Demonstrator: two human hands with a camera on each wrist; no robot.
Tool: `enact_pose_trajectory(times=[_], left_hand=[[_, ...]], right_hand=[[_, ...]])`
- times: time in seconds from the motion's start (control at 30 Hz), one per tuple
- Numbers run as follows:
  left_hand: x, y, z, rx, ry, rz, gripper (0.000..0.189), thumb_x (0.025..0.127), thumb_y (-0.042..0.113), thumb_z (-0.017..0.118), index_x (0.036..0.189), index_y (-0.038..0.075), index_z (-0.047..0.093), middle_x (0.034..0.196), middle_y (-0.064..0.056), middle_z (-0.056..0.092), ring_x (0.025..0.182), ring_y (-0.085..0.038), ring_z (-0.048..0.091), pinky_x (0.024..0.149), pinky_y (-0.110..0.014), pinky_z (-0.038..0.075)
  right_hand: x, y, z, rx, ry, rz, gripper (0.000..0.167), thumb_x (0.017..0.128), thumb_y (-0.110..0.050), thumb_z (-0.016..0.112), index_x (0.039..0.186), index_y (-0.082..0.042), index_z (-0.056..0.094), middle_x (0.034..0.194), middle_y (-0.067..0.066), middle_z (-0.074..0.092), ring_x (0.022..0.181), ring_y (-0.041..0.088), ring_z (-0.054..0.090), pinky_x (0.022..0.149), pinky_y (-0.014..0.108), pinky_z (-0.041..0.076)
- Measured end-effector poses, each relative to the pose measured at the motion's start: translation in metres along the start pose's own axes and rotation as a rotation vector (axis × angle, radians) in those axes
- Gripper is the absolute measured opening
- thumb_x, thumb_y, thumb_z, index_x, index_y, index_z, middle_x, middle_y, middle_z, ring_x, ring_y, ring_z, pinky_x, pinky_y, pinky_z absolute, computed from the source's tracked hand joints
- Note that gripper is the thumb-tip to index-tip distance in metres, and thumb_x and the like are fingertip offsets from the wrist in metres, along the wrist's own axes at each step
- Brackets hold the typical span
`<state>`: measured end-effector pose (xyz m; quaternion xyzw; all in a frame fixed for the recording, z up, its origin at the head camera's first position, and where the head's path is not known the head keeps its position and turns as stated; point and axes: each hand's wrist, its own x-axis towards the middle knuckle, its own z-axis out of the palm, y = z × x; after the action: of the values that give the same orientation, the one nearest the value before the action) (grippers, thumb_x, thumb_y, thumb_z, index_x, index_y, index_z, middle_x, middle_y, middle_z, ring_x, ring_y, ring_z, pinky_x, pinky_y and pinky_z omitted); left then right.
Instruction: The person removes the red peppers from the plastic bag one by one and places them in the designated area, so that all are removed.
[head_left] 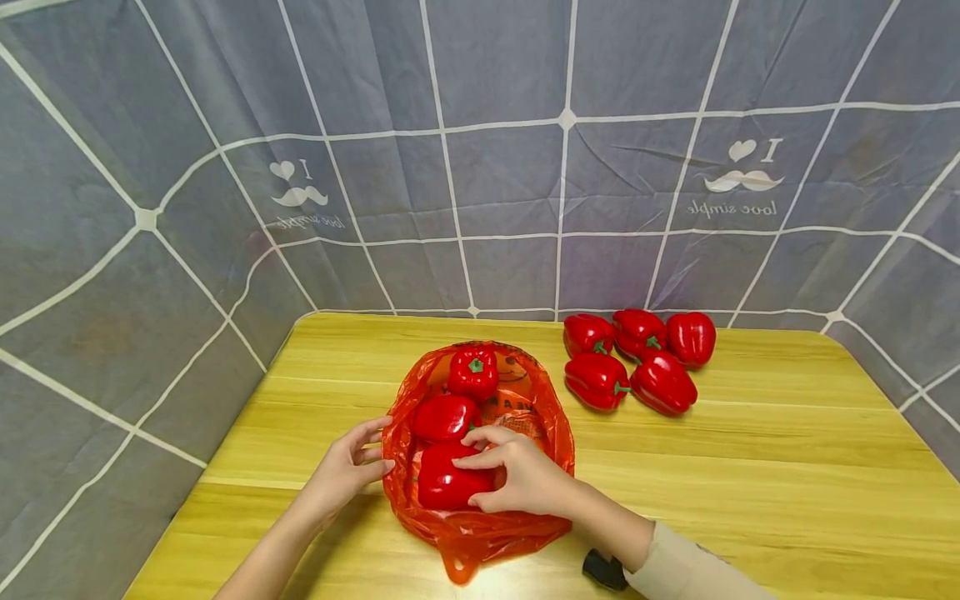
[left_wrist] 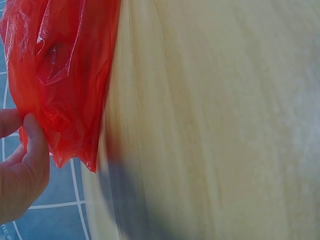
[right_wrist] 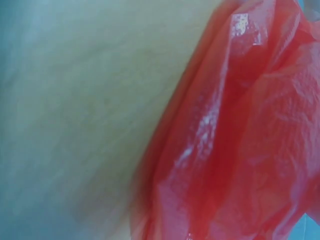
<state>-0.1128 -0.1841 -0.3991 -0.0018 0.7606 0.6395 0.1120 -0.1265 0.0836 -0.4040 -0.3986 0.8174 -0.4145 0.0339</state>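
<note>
An orange-red plastic bag point(head_left: 555, 417) stands on the table with its mouth spread wide. Inside lie three red bell peppers: one with its green stem up at the back point(head_left: 474, 372), one on its side in the middle point(head_left: 446, 417), and a front pepper point(head_left: 448, 479). My right hand point(head_left: 517, 475) reaches in over the near right rim, thumb and fingers curled round the front pepper. At the left rim, my left hand point(head_left: 352, 462) pinches the bag's edge between thumb and fingers; the left wrist view shows this hand point(left_wrist: 27, 160) against the crinkled plastic point(left_wrist: 70, 75). The right wrist view has only the bag's outside point(right_wrist: 240, 150), the hand hidden.
Several more red bell peppers point(head_left: 597, 381) sit in a cluster to the right behind the bag. A bag handle point(head_left: 459, 567) droops toward the front. Grey cloth with white lines point(head_left: 510, 183) hangs round the wooden table point(head_left: 750, 467). A small black object point(head_left: 604, 571) shows under the right wrist.
</note>
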Motion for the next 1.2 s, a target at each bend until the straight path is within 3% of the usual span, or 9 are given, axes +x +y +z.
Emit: enact_pose_trajectory(times=[0.4,0.63,0.77,1.2], left_hand=[[0.000,-0.001,-0.001,-0.015,-0.021,0.008,0.058,0.082,-0.011,0.057,0.136,-0.006,0.037,0.127,-0.027,0.043,0.106,-0.033,0.057,0.076,-0.030,0.052],[0.001,-0.001,-0.001,-0.013,-0.020,0.008,0.058,0.081,-0.011,0.057,0.136,-0.005,0.037,0.127,-0.027,0.043,0.105,-0.031,0.057,0.076,-0.030,0.052],[0.002,-0.002,-0.001,-0.009,-0.020,0.011,0.058,0.081,-0.011,0.057,0.136,-0.005,0.037,0.127,-0.027,0.043,0.105,-0.032,0.057,0.076,-0.030,0.052],[0.001,-0.003,-0.001,-0.009,-0.022,0.012,0.058,0.081,-0.012,0.056,0.136,-0.006,0.037,0.126,-0.027,0.044,0.106,-0.033,0.057,0.076,-0.030,0.052]], right_hand=[[-0.004,0.001,-0.010,-0.039,0.039,-0.008,0.041,0.071,-0.017,0.080,0.111,-0.012,0.070,0.122,0.000,0.054,0.112,0.018,0.049,0.088,0.031,0.047],[-0.006,0.002,-0.017,0.005,0.060,-0.013,0.041,0.072,-0.015,0.079,0.111,-0.010,0.070,0.121,0.002,0.054,0.099,0.015,0.058,0.081,0.026,0.049],[-0.007,0.003,-0.020,-0.007,0.080,-0.046,0.041,0.071,-0.015,0.079,0.111,-0.009,0.070,0.120,0.002,0.055,0.104,0.018,0.055,0.078,0.025,0.050],[-0.014,0.001,-0.036,-0.040,0.119,-0.046,0.041,0.070,-0.016,0.080,0.110,-0.010,0.071,0.121,0.000,0.054,0.112,0.017,0.050,0.087,0.035,0.048]])
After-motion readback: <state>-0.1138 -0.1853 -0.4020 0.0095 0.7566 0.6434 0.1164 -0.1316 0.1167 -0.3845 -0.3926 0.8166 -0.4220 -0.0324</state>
